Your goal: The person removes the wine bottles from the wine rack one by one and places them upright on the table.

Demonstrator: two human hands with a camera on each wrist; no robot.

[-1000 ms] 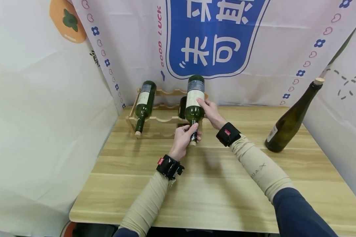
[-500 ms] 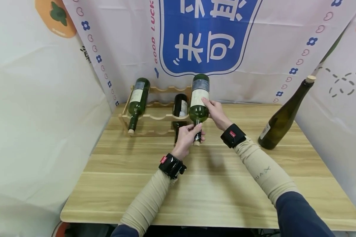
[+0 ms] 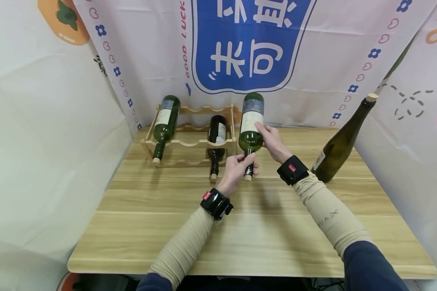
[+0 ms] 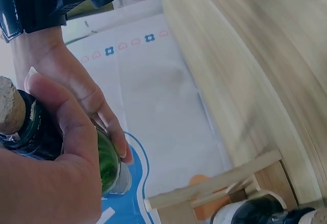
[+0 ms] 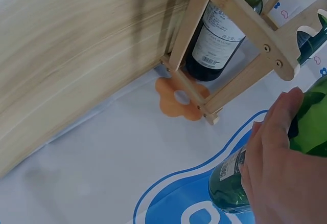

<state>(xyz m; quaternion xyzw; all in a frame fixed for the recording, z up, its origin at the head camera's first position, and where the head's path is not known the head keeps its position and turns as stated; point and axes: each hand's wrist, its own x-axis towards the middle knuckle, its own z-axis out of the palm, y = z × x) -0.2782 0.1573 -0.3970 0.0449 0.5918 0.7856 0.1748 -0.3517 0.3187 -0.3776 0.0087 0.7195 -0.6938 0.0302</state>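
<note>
Left hand: left hand (image 3: 236, 171) curls round the neck of the held bottle (image 3: 251, 123), just above its cork (image 3: 247, 178); thumb over the neck in the left wrist view.
Right hand: right hand (image 3: 273, 139) grips the bottle's body at the label, fingers wrapped on the glass.
Held bottle: green, in the air, cork end toward the person, base toward the backdrop (image 3: 255, 44); just beside the right end of the rack (image 3: 189, 143), apart from it.
Rack: wooden, on the table (image 3: 240, 226) at the back left; one bottle (image 3: 164, 123) lies on the top left, a dark bottle (image 3: 216, 141) lies lower, neck forward.
Right side: a tall bottle (image 3: 340, 145) stands on the table, corked, well apart from the hands.
</note>
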